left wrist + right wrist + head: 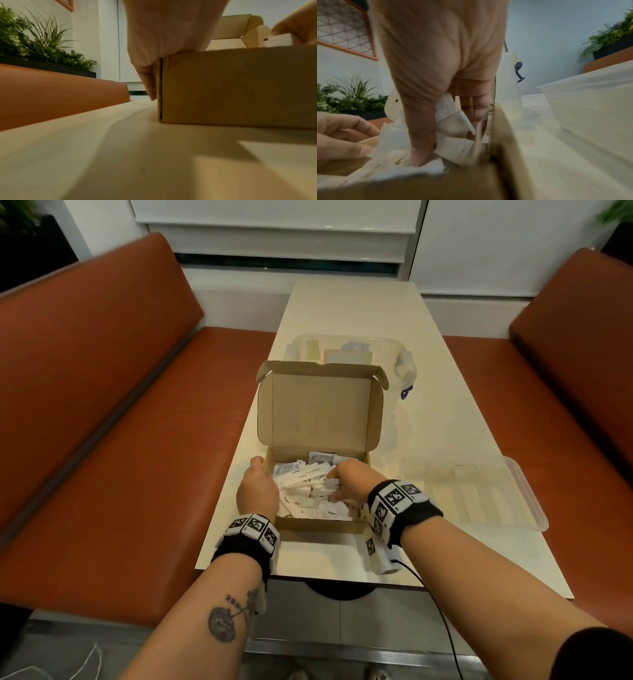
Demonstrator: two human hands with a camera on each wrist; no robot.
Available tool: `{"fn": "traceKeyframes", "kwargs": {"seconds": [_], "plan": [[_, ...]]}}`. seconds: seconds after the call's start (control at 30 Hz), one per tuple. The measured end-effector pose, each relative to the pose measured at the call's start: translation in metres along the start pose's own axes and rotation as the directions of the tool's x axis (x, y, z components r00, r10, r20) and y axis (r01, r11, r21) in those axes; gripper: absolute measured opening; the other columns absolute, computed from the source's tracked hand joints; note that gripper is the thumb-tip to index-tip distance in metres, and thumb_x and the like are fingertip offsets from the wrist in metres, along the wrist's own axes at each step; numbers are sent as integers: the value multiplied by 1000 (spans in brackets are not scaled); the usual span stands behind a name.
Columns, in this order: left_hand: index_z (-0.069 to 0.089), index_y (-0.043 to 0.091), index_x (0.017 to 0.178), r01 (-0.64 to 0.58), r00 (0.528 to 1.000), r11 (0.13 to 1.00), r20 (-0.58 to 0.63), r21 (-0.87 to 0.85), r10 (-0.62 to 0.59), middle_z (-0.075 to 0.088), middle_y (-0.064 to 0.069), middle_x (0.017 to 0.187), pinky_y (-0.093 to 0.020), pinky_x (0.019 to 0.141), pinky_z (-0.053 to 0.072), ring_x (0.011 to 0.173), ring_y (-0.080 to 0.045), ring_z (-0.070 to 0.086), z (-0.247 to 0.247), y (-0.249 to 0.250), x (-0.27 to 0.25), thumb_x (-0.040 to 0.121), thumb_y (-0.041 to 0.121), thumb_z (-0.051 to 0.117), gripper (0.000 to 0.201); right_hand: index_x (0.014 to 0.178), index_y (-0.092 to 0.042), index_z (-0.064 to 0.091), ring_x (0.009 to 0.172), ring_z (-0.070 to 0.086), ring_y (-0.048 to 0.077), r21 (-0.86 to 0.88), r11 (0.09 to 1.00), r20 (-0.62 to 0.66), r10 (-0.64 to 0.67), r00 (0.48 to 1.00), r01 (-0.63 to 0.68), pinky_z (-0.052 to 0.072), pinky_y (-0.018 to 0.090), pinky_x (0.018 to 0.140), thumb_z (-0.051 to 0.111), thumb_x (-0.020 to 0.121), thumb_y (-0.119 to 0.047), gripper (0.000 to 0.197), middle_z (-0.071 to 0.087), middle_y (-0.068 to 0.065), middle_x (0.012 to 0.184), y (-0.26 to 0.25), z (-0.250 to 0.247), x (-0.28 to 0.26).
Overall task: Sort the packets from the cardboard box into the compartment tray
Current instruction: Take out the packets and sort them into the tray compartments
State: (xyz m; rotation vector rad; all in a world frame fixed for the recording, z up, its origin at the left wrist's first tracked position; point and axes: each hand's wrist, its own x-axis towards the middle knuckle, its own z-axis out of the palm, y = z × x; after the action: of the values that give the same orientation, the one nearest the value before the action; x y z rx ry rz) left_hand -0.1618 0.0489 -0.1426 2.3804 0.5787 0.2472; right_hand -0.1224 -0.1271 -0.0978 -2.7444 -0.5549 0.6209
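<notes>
An open cardboard box (318, 524) sits on the table near me, lid standing up, filled with several white packets (308, 484). My left hand (257, 487) grips the box's left wall (240, 88), one finger (149, 81) down its outer side and the others (342, 135) curled over the rim. My right hand (346, 481) is inside the box, thumb (421, 135) and fingers dug into the heap and pinching some packets (453, 121). The clear compartment tray (534, 508) lies just right of the box, also seen in the right wrist view (590, 101); what it holds cannot be told.
Behind the box stands a clear lidded container (400, 361) with coloured items inside. The narrow pale table (342, 309) runs away from me between two orange benches (102, 405) (565, 371). A black cable (435, 601) trails from my right wrist.
</notes>
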Motion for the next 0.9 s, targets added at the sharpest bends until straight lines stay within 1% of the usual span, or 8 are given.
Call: {"fn": "traceKeyframes", "kwargs": {"seconds": [0.1,0.2,0.3,0.47,0.57,0.63,0.77,0.9], "plan": [[48,5,130,-123,984,992,-129,4,123,53,-15,128,-39,92,41,113,-32,49,-2,6,-2,96,23,50,38,109,-13,65,85,57,20,142,990,-108,32,994,-16,41,18,67,76,79,-25,34,63,7,97,4,-4,1],[56,0,117,-285,915,958,-289,36,283,58,-16,113,-38,86,40,100,-31,50,-7,21,-1,96,22,52,31,108,-13,64,64,57,10,344,938,-175,110,978,-44,40,14,51,76,78,-25,34,63,0,84,5,-12,2],[57,6,105,-330,924,936,-244,-118,295,54,-3,96,-27,76,38,90,-21,51,-10,43,-1,99,27,45,25,87,-13,64,54,55,7,478,878,-206,136,969,-22,41,16,47,77,77,-28,22,62,-3,68,7,-20,3],[55,14,99,-72,989,917,88,-391,115,58,-2,92,-32,73,41,89,-20,54,-8,71,-12,100,48,29,43,62,-20,53,34,45,-3,599,796,-287,109,952,90,33,10,38,78,76,-31,30,53,-10,41,1,-32,-2],[53,17,122,200,942,738,334,-645,37,60,-4,117,-42,92,48,108,-21,56,-4,81,-16,96,59,25,57,65,-13,57,37,40,1,678,714,-303,56,951,174,32,13,41,75,78,-31,29,50,-9,44,-4,-37,-7],[50,22,132,367,877,577,478,-729,47,58,-5,126,-47,93,51,114,-23,57,-3,87,-17,93,65,28,62,75,-9,60,48,48,8,722,663,-293,38,955,195,38,20,50,72,82,-30,25,55,-3,57,-6,-39,-9],[53,24,129,440,849,449,524,-778,75,60,-2,118,-35,68,59,107,-20,61,-3,102,-21,94,59,37,52,96,-5,62,67,56,18,742,644,-295,63,953,187,49,34,65,54,94,-30,26,60,4,75,-18,-35,-6],[51,19,131,449,838,428,536,-784,102,62,-9,123,-41,80,58,113,-21,60,-2,105,-21,96,55,36,53,113,-7,59,85,60,17,700,692,-316,77,946,178,48,33,77,37,101,-31,35,65,6,97,-23,-32,-3]]}}
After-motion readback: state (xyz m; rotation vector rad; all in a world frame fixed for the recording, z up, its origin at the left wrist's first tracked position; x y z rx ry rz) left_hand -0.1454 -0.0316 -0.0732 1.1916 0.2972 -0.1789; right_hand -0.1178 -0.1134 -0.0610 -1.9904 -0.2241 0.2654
